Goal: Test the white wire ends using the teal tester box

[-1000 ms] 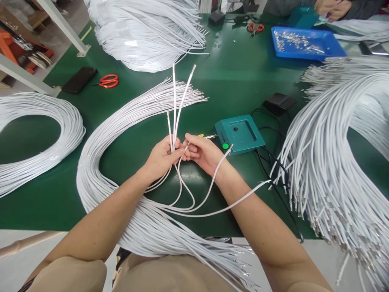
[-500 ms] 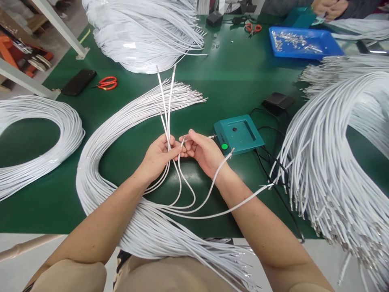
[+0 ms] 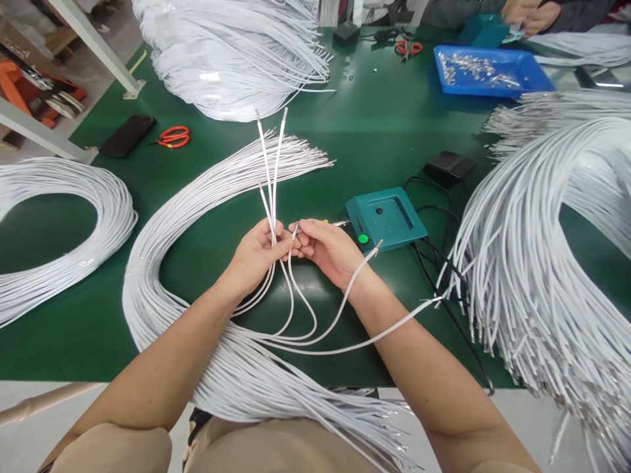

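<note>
Several white cables [image 3: 274,177] stand up between the fingers of my left hand [image 3: 261,253], which is closed around them. My right hand [image 3: 328,246] pinches at the bare end of one white cable [image 3: 292,253], close against my left fingertips; the tip itself is small and partly hidden by the fingers. These cables come from a big curved bundle of white cables [image 3: 148,263] lying under my forearms. Two loose cable ends [image 3: 365,259] arch over my right wrist and forearm. Just beyond my right hand sits a teal device [image 3: 387,217] with a green button and a metal rod on its left side.
Other cable coils lie left [image 3: 111,210], at the back [image 3: 227,59] and right [image 3: 532,217]. Red-handled scissors [image 3: 174,136] and a black phone [image 3: 128,136] are back left. A blue tray [image 3: 535,75] holds small metal parts. Across the table are a co-worker's hands [image 3: 535,14].
My right thumb and index finger have come down onto the cable tip, from slightly raised before. The left hand and the cables in it have hardly moved.
</note>
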Motion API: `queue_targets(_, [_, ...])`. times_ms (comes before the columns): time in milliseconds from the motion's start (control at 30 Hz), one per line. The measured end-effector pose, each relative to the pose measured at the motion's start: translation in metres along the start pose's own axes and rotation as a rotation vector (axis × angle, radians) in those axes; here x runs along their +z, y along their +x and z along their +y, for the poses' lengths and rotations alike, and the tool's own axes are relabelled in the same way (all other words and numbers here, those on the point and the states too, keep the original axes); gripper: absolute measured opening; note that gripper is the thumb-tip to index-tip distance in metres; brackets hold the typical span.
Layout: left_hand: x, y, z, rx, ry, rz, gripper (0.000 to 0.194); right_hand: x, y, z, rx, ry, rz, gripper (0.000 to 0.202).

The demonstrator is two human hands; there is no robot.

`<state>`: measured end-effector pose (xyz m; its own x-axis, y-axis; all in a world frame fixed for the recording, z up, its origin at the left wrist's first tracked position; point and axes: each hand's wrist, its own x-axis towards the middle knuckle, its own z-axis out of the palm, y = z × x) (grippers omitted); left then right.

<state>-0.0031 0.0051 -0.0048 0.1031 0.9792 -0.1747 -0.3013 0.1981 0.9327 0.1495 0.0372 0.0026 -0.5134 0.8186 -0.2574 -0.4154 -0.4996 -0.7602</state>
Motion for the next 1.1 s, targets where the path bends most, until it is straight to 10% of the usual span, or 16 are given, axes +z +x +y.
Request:
queue_targets(367, [-0.0014,-0.0017,0.0009,-0.008,0.010,-0.029,0.039,0.0039,-0.0005,0.0018,-0.257,-0.412,0.178,0.013])
queue_targets(767, [-0.0084,-0.0004,0.0023,0.008,0.159,-0.045,0.038,-0.0020,0.0008,-0.0041,-0.120,-0.460,0.234,0.013])
queue_targets(1100, [-0.0086,-0.0005,0.0032,-0.018,0.126,-0.054,0.035,-0.0015,-0.0009,0.0014,-0.350,-0.695,0.105,0.014])
